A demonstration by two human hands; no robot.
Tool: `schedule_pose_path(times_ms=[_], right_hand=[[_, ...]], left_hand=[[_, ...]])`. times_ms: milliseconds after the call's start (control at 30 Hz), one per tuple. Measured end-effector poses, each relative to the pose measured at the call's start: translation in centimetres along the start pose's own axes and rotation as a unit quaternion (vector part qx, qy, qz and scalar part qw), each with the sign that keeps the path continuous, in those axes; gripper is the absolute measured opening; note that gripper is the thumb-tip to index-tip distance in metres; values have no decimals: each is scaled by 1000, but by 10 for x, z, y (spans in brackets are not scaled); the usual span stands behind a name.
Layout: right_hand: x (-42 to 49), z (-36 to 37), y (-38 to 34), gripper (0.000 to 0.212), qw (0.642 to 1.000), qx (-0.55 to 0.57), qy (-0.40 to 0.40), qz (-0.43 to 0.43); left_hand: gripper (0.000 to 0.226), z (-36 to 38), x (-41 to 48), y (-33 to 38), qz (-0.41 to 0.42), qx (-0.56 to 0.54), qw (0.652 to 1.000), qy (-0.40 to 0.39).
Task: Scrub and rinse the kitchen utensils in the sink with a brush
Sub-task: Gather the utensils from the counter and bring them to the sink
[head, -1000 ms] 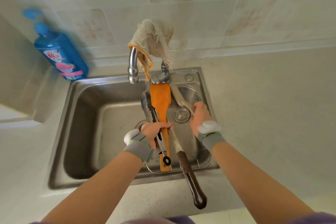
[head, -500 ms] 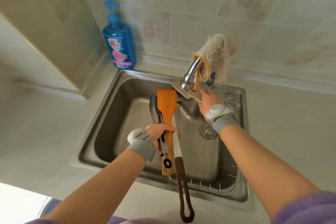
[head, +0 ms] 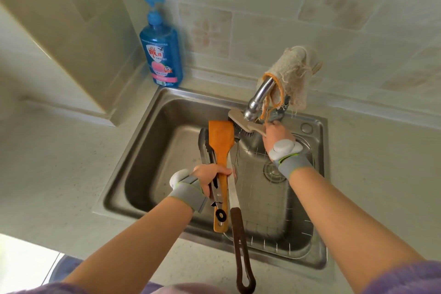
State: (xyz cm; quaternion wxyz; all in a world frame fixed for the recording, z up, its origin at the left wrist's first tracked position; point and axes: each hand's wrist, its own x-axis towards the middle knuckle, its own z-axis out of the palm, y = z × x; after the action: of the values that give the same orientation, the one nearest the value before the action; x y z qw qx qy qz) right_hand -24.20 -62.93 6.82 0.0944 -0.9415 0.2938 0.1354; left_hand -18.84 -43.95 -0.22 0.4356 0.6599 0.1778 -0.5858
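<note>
Mid-frame, the left hand (head: 211, 178) wraps tight around the orange spatula (head: 220, 141) and other utensils (head: 239, 241). Upper right, the right hand (head: 274, 135) holds the brush (head: 238, 122) under the tap (head: 260, 95).

Blue pump soap bottle (head: 161, 55) upright on desk (head: 59, 162), well left of faucet (head: 260, 93). Frayed off-white cloth (head: 293, 73), orange-edged, draped over faucet. Beige patterned tile wall (head: 262, 12) behind faucet.
</note>
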Motion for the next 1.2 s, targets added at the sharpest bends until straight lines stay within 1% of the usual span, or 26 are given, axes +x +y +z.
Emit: schedule_pose_path(times_ms=[100, 167, 267, 300, 367, 400, 433, 467, 567, 634, 667, 700, 800, 900, 967, 1067, 1100, 1134, 1200], right_hand=[[-1, 1, -1, 31, 1000, -5, 1, -5], [-1, 2, -3, 32, 1000, -6, 0, -3], [-1, 3, -5, 34, 1000, 3, -3, -5], [-1, 4, -6, 34, 1000, 3, -2, -7], [-2, 5, -6, 34, 1000, -2, -1, -14], [-2, 6, -6, 34, 1000, -5, 0, -16], [-2, 6, -6, 35, 1000, -7, 1, -18], [-2, 6, -6, 36, 1000, -8, 0, -19], [-4, 6, -7, 37, 1000, 18, -1, -15], [-8, 6, -7, 43, 999, 45, -1, -5], [-11, 7, -7, 46, 998, 59, -2, 2], [-17, 8, -5, 51, 997, 74, -6, 9], [-34, 11, -9, 61, 991, 129, -31, 20], [-58, 9, -15, 53, 983, 178, -10, 32], [-79, 6, -21, 48, 982, 187, 9, 25], [-106, 8, -34, 43, 988, 147, 7, -46], [-106, 8, -36, 43, 989, 131, 3, -63], [-103, 8, -36, 43, 990, 126, 2, -58], [-92, 3, -33, 44, 988, 152, -5, -3]], left_hand=[[87, 2, -13, 2, -3, 10, 1000, 0], [73, 2, -16, 3, -8, 14, 1000, -13], [60, 0, -17, 1, -4, 11, 1000, -9], [46, 1, -17, 0, -2, 7, 1000, -14], [10, 2, -19, 2, -12, 12, 999, -35], [8, 2, -18, 3, -20, 20, 998, -48], [8, 1, -15, 4, -26, 27, 997, -60], [13, 1, -17, 5, -30, 42, 997, -54], [49, 0, -14, 3, -40, 45, 997, -38], [66, 0, -15, 1, -32, 51, 998, -10], [71, 0, -18, 1, -29, 59, 998, -4], [70, 1, -18, -1, -25, 68, 997, -7], [55, -2, -18, 2, -21, 91, 995, 21], [60, -10, -1, -1, -9, 91, 995, 49], [63, -5, -18, 0, 6, 95, 994, 54], [48, 4, -45, -1, 47, 98, 991, 81], [46, 5, -49, 0, 56, 106, 990, 78], [46, 7, -56, 0, 52, 121, 988, 77], [46, 11, -67, 1, 50, 155, 983, 79]])
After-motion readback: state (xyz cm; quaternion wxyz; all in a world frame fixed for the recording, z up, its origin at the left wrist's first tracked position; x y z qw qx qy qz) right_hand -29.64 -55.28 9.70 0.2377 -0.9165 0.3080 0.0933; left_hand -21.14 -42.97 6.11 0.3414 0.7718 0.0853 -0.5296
